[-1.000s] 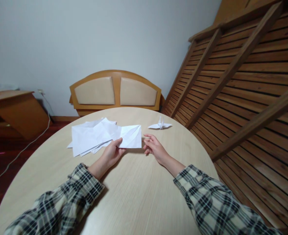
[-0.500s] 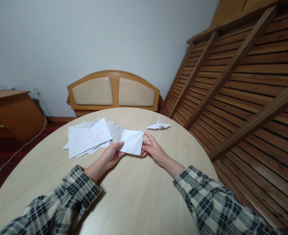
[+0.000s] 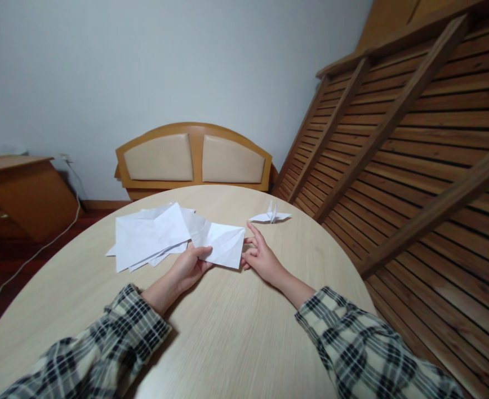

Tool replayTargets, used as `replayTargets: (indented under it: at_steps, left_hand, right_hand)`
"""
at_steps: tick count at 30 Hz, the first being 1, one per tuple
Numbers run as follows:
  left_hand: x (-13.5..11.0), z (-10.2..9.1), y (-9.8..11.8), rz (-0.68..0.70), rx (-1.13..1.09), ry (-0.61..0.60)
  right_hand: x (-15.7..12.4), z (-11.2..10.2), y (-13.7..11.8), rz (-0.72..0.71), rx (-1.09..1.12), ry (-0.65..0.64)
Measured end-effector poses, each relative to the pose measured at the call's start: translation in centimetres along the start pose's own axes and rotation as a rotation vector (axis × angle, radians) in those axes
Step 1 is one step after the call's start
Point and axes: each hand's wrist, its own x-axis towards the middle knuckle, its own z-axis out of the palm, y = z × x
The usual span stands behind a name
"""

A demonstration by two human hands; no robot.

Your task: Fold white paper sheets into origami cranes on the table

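My left hand (image 3: 190, 267) grips a creased sheet of white folded paper (image 3: 225, 244), thumb on top and fingers underneath. The sheet is tilted a little off the table. At its right edge is my right hand (image 3: 261, 256), index finger stretched out near the corner and the other fingers loosely bent, partly hidden by the edge. The right fingers are apart, and I cannot tell whether any touches the paper. A pile of white paper sheets (image 3: 148, 235) lies left of the held piece, partly overlapped by it. Behind my right hand stands a folded paper crane (image 3: 271, 215).
Everything lies on a round pale wooden table (image 3: 236, 332). Past its far edge is a headboard (image 3: 197, 147) with two cream panels. A slatted wooden frame (image 3: 414, 160) leans along the right. On the left are a wooden desk (image 3: 24, 191) and a white cable (image 3: 32, 252).
My right index finger has come away from the paper's upper right corner, and the hand has shifted slightly right. My left hand keeps its hold on the sheet.
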Motion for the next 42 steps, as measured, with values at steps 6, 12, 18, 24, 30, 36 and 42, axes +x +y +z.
replayTargets:
  at_steps: [6, 12, 18, 24, 30, 36, 42]
  left_hand:
    - [0.1, 0.0, 0.1, -0.018, -0.001, -0.002]
    - [-0.2, 0.5, 0.2, -0.028, -0.001, 0.004]
    - [0.0, 0.2, 0.1, -0.047, 0.003, 0.013]
    - [0.1, 0.0, 0.0, -0.043, 0.024, 0.011]
    - [0.3, -0.3, -0.1, -0.057, 0.025, -0.022]
    - [0.2, 0.2, 0.2, -0.070, -0.003, 0.004]
    - [0.0, 0.7, 0.3, -0.056, -0.077, 0.043]
  right_hand:
    - [-0.1, -0.3, 0.5, -0.206, -0.257, -0.013]
    - [0.0, -0.6, 0.4, -0.380, -0.466, -0.039]
    - [0.0, -0.7, 0.2, -0.381, -0.472, 0.000]
    - [0.0, -0.8, 0.0, -0.376, -0.461, 0.008]
    - [0.1, -0.9, 0.0, -0.360, -0.467, 0.005]
    - [0.1, -0.9, 0.1, -0.354, -0.456, 0.041]
    - [0.4, -1.1, 0.6, -0.327, -0.438, 0.075]
